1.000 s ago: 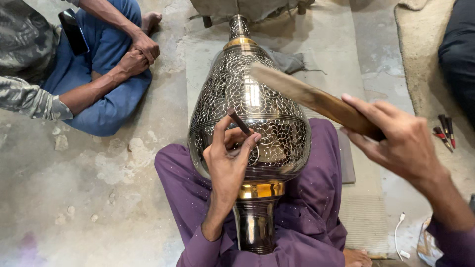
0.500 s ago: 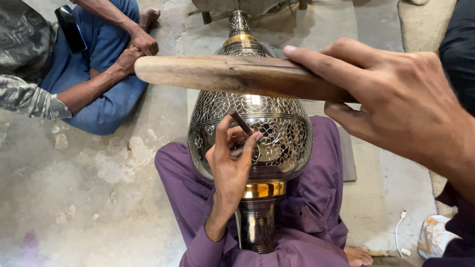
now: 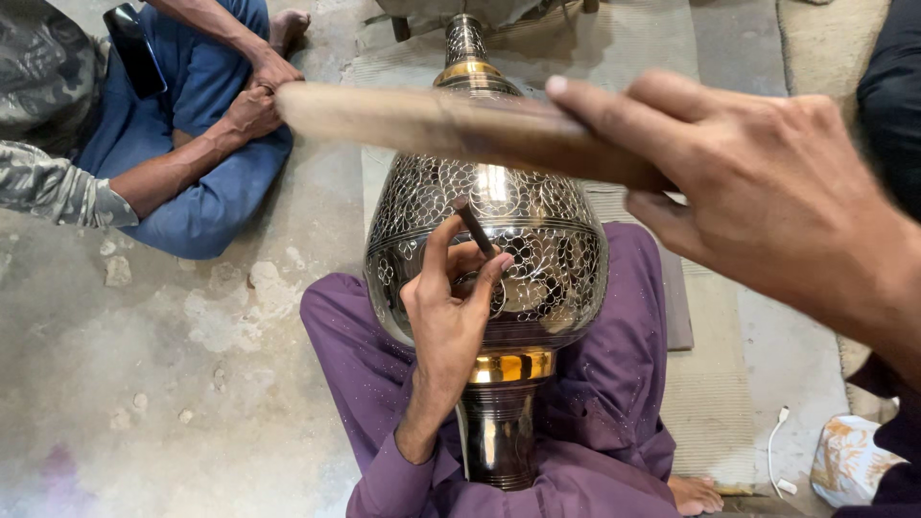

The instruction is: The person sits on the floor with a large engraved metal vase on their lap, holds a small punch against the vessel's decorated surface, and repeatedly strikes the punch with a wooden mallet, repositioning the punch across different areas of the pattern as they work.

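Resting across the person's purple-trousered lap (image 3: 614, 412), the engraved metal vase (image 3: 489, 259) lies with its narrow neck pointing away and its gold-banded foot toward the body, a position that turns the broad patterned belly up to the head camera and keeps the piece from rolling between the thighs.

The left hand (image 3: 446, 317) lies against that belly. Its thumb and fingers are pressed together around a thin dark chisel (image 3: 475, 228), pinching it low on the shank so the tip meets the engraved surface while the upper end sticks up, slanted, free to be struck. The heel of the hand leans on the metal, which seems to steady the tool on the curved wall.

The right hand (image 3: 767, 182) is raised close to the camera, above the vase. Its fingers are wrapped tight around one end of a long wooden mallet (image 3: 451, 120), the index finger stretched along the shaft as if to guide its line. The free end reaches out to the left, over the vase's neck, well apart from the chisel head.

On the left of the view another person in blue trousers (image 3: 192, 173) sits on the concrete floor (image 3: 144, 384), hands clasped at the shin. A woven mat (image 3: 710, 422) lies under the seated worker, and a white cable (image 3: 777, 446) trails beside it.
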